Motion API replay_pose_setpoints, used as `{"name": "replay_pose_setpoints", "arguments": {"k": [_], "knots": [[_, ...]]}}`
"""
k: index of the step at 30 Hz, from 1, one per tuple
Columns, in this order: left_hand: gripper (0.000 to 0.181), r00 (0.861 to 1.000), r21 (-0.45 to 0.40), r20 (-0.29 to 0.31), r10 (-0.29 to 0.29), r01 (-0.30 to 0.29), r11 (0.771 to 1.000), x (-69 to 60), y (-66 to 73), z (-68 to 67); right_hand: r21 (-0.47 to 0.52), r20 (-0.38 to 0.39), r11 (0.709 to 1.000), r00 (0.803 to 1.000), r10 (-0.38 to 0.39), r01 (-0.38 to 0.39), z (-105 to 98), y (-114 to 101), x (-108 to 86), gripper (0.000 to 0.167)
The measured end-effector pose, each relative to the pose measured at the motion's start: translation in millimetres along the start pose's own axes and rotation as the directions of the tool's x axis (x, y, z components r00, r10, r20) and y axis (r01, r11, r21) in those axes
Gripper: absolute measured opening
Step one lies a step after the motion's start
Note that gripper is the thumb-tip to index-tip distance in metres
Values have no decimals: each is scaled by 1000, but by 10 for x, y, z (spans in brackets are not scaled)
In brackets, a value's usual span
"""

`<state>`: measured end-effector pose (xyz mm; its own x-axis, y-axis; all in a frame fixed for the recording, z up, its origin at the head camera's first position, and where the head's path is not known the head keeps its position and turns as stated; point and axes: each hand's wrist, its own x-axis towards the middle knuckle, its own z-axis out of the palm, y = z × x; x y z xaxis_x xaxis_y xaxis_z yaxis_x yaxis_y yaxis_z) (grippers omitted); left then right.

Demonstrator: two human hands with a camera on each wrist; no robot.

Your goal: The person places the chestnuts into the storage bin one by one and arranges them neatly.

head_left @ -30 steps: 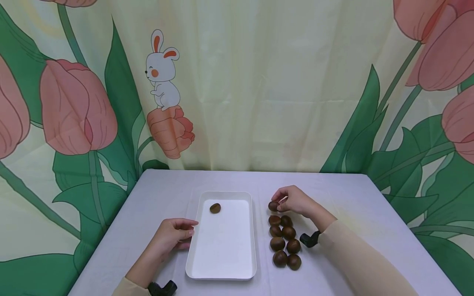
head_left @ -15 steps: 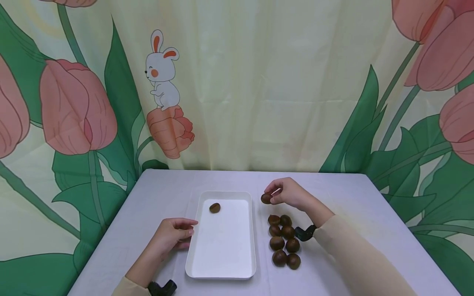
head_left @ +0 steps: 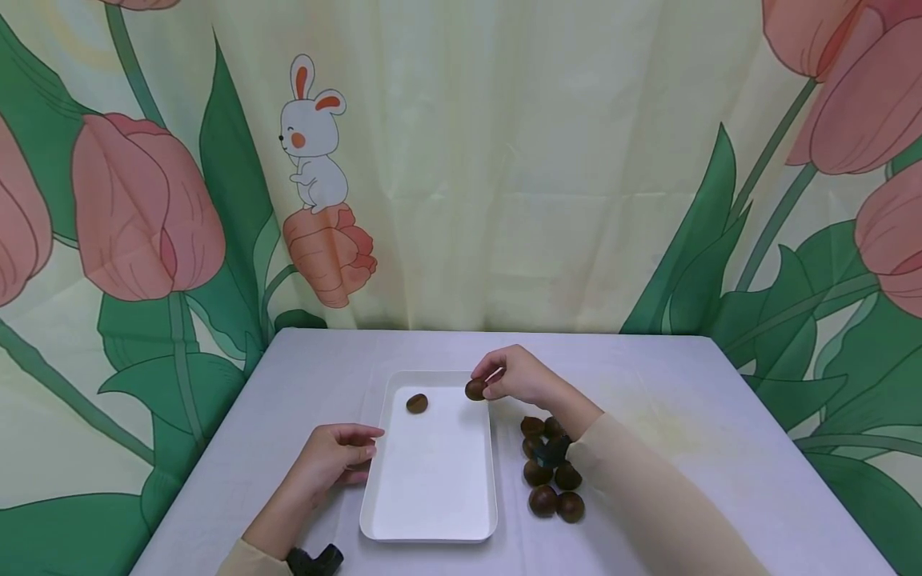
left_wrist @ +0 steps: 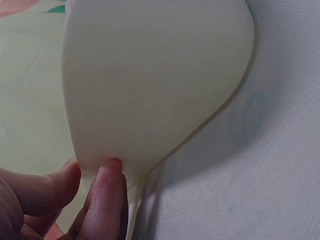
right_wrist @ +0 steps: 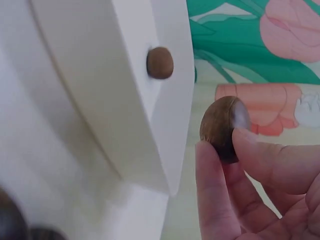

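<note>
Pinched between the thumb and fingers of my right hand (head_left: 519,376) is a brown chestnut (head_left: 475,390), raised over the tray's far right corner. The right wrist view shows this chestnut (right_wrist: 224,127) at the fingertips, apart from the tray. A second chestnut (head_left: 417,403) lies inside the white tray (head_left: 432,488), near its far left corner. My left hand (head_left: 334,456) rests at the tray's left side, its fingertips touching the rim and outer wall. Up close in the left wrist view, fingertips (left_wrist: 111,170) lie against the tray's wall (left_wrist: 155,75).
Right of the tray, several chestnuts (head_left: 543,501) stand in two columns on the white-covered table (head_left: 648,384). The black wrist device (head_left: 553,451) and right sleeve partly hide some of them. Behind the table hangs a printed curtain (head_left: 504,160).
My right hand has lifted the chestnut from the far end of the group and carried it left to above the tray's rim. The left hand and tray have stayed put.
</note>
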<state>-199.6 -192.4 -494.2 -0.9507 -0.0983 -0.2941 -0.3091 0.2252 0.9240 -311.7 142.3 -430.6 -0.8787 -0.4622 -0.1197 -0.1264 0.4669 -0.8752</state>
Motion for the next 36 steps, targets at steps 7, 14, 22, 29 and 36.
{"name": "replay_pose_setpoints", "arguments": {"k": [7,14,22,29,36], "knots": [[28,1000,-8,-1,-6,6,1000,2,2,-6,-7,-17,999,999,31,-31,205,-78,156,29],[27,1000,-9,0,-11,11,1000,6,3,-18,-36,-28,997,998,64,-65,354,-153,287,30],[28,1000,-24,21,-14,14,1000,1,2,-14,-168,-64,982,995,81,-91,482,-98,411,29],[29,1000,-27,25,-9,10,1000,8,-14,-15,-214,-70,972,994,79,-92,527,-58,422,30],[28,1000,-21,20,-12,12,1000,29,-38,-20,-287,-54,955,997,58,-71,550,1,445,30]]}}
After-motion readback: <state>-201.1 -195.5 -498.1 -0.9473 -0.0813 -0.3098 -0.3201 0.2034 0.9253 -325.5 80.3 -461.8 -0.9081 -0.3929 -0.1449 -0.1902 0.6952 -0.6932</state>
